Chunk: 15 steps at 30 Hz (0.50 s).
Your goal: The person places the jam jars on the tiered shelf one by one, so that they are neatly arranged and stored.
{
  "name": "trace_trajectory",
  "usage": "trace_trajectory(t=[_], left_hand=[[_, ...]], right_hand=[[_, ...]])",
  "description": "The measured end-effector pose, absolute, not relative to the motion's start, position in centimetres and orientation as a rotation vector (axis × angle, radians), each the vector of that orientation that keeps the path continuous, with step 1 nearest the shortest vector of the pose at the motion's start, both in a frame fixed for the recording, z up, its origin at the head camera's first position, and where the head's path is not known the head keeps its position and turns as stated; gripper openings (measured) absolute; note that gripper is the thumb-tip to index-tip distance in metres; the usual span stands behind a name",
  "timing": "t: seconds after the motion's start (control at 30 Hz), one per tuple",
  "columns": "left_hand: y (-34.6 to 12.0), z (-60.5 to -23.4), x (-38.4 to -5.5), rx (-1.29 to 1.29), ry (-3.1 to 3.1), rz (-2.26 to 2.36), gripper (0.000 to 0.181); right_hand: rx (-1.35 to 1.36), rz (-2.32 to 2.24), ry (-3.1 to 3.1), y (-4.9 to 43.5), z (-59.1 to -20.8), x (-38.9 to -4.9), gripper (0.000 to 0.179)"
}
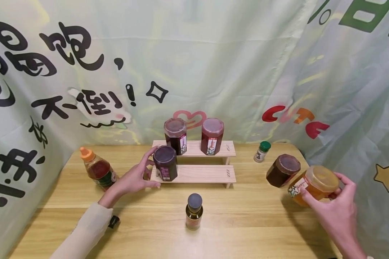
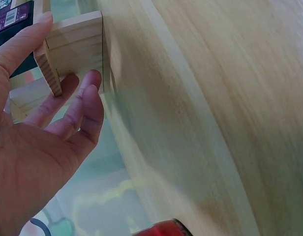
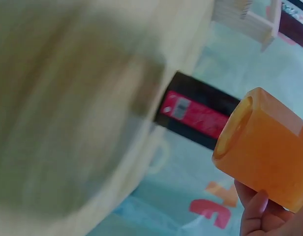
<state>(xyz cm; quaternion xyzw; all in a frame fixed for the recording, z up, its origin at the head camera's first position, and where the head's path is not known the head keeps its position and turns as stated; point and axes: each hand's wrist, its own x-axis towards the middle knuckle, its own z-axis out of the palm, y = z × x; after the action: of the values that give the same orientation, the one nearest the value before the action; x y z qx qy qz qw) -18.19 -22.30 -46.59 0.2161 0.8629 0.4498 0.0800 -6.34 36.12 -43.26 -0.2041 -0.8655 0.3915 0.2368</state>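
Observation:
My left hand (image 1: 134,178) is at the left end of the low two-step wooden stand (image 1: 201,174). Its index finger reaches along a dark purple jar (image 1: 165,163) on the lower step; its thumb lies at the step's front edge. Seen from the left wrist, the other fingers (image 2: 85,105) are loosely bent beside the stand's end. At the right, my right hand (image 1: 338,207) grips a jar of amber honey (image 1: 316,185), tilted and raised off the table, its bottom showing in the right wrist view. Just behind it stands a dark jar with a red label (image 3: 196,110).
Two dark red jars, one left (image 1: 175,136) and one right (image 1: 213,136), stand on the upper step. A green-capped shaker (image 1: 262,151) is at the back right. An orange-capped squeeze bottle (image 1: 98,169) stands left; a small dark-capped bottle (image 1: 194,212) stands in front. Printed cloth (image 1: 227,72) hangs behind.

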Motion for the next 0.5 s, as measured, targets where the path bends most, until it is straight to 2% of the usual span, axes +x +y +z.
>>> trace_trajectory(t=[0.5], left_hand=[[-22.5, -46.7, -18.3, 0.642, 2.593, 1.31, 0.132]], right_hand=[[-0.13, 1.115, -2.387, 32.1, -41.2, -6.7, 0.108]])
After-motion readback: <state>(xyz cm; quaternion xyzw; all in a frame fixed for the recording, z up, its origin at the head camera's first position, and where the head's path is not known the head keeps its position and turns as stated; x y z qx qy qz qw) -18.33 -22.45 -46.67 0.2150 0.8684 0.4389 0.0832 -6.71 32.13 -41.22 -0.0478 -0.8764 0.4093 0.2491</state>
